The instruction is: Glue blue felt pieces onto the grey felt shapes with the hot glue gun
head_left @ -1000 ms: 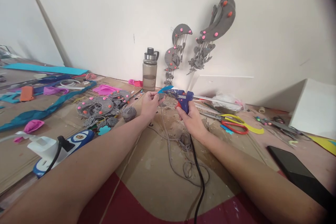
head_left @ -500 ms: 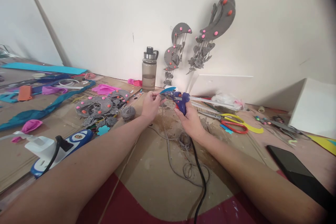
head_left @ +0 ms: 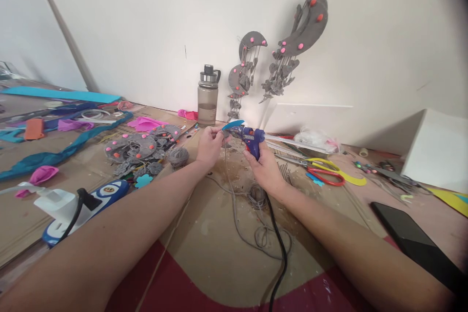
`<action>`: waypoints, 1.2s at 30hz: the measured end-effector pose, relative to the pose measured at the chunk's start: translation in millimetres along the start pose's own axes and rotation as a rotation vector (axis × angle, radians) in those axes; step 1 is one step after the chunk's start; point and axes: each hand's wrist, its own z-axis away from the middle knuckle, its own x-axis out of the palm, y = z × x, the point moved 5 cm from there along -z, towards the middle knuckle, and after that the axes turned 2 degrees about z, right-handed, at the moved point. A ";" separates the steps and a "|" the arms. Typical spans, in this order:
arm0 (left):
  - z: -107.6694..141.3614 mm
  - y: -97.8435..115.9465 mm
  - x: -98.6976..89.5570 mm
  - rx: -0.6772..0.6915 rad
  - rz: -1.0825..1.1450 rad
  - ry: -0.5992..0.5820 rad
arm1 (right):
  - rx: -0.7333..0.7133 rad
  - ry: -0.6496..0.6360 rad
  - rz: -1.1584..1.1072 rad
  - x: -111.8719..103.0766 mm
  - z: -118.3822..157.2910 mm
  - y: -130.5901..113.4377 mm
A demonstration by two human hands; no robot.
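My left hand (head_left: pixel 211 146) pinches a blue curved piece (head_left: pixel 233 125) with grey yarn (head_left: pixel 234 200) trailing down from it to the cardboard. Wrapped round the handle of a blue glue gun (head_left: pixel 254 141) is my right hand (head_left: pixel 265 165). The gun's nozzle points left, at the blue piece close to my left fingertips; whether they touch is hard to tell. A clear glue stick (head_left: pixel 292 141) sticks out of the gun's back, and its black cord (head_left: pixel 281 248) runs down toward me.
A bottle (head_left: pixel 207 100) stands by the wall. Grey crescent ornaments (head_left: pixel 305 34) hang there; others (head_left: pixel 135 148) lie left beside a yarn ball (head_left: pixel 179 157). Red-handled scissors (head_left: pixel 329 177) and a phone (head_left: pixel 402 229) lie right. A power strip (head_left: pixel 106 195) sits left.
The blue piece and the left fingertips have shifted very slightly to the left. My right hand still holds the glue gun in nearly the same place.
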 end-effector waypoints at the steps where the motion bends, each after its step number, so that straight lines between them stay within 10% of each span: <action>1: -0.5 -0.2 -0.5 -0.002 0.005 0.003 | -0.008 0.004 -0.005 -0.3 -0.2 -0.2; 36: -6.3 -3.8 -3.5 -0.009 0.147 0.002 | 0.143 0.107 -0.065 -8.9 -6.8 23.0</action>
